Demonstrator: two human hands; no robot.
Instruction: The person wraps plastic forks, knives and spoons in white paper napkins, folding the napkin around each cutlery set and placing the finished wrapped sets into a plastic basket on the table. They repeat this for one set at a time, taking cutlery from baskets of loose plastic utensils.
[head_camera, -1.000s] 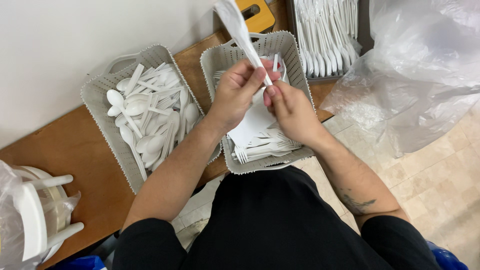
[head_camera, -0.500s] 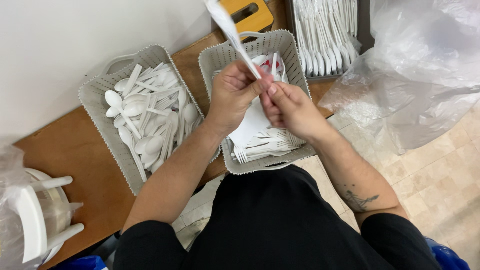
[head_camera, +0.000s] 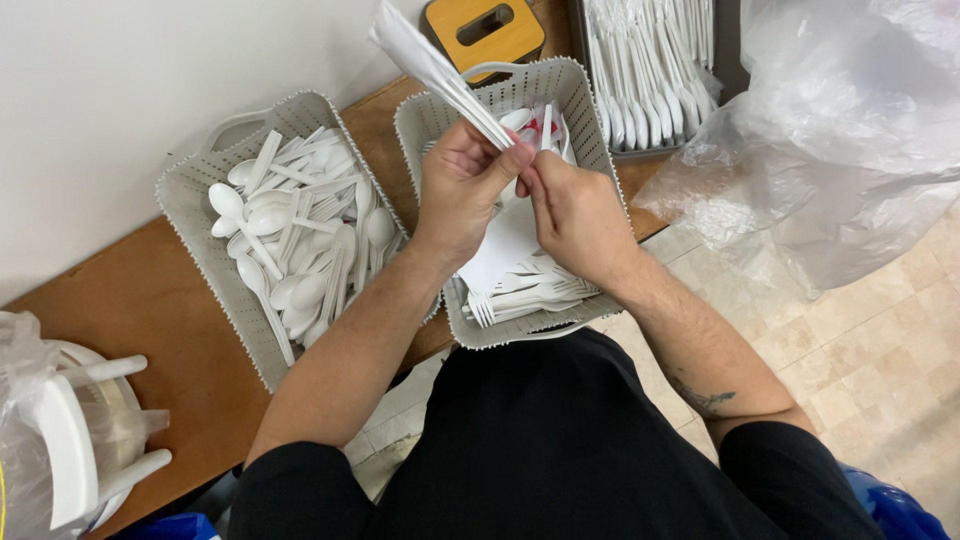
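My left hand (head_camera: 462, 190) pinches a long narrow clear sleeve (head_camera: 430, 70) that sticks up and away to the left, with white cutlery inside it. My right hand (head_camera: 575, 215) meets it at the sleeve's lower end, fingers closed on the cutlery going in. Both hands hover over a grey perforated basket (head_camera: 570, 85) that holds white plastic forks (head_camera: 525, 295) and white napkins. A second grey basket (head_camera: 195, 225) to the left is full of white plastic spoons (head_camera: 290, 240).
The baskets stand on a wooden shelf (head_camera: 130, 310) against a white wall. A tray of wrapped cutlery sets (head_camera: 650, 70) and a wooden box (head_camera: 485, 30) lie behind. A big clear plastic bag (head_camera: 850, 140) is at right, white bagged items (head_camera: 60, 440) at lower left.
The sleeve has tilted further left and my hands have shifted slightly left and closer together over the fork basket.
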